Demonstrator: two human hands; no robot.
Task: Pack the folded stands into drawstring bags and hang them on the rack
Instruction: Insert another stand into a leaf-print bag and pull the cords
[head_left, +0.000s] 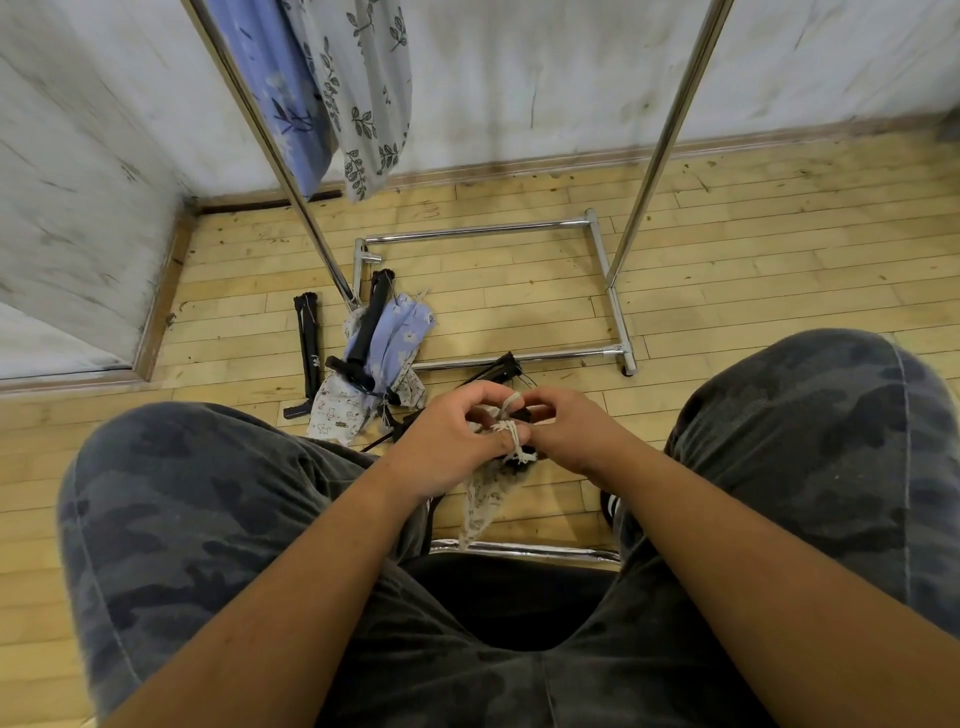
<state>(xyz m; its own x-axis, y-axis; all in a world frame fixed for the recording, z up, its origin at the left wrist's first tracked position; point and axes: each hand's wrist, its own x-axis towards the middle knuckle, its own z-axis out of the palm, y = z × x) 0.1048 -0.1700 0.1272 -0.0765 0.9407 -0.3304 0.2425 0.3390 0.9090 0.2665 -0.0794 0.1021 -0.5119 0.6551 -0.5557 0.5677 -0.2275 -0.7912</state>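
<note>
Cinching patterned drawstring bag (485, 501), hanging between the knees (208, 467) over the floor (519, 291) near the rack (519, 357) base | left hand (447, 441) and right hand (566, 431) both pinch its white cord (511, 431) | advice: pull ends evenly, draw mouth tight.

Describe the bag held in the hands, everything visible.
The bag is thin, pale cloth with a small dark print. It hangs mouth up between the knees, its narrow lower end dangling loose. The mouth is gathered tight, and something black shows there. A white cord loops up from the mouth and ends in a frayed knot. The left hand grips the bag's neck, and the right hand pinches the cord's loop.
</note>
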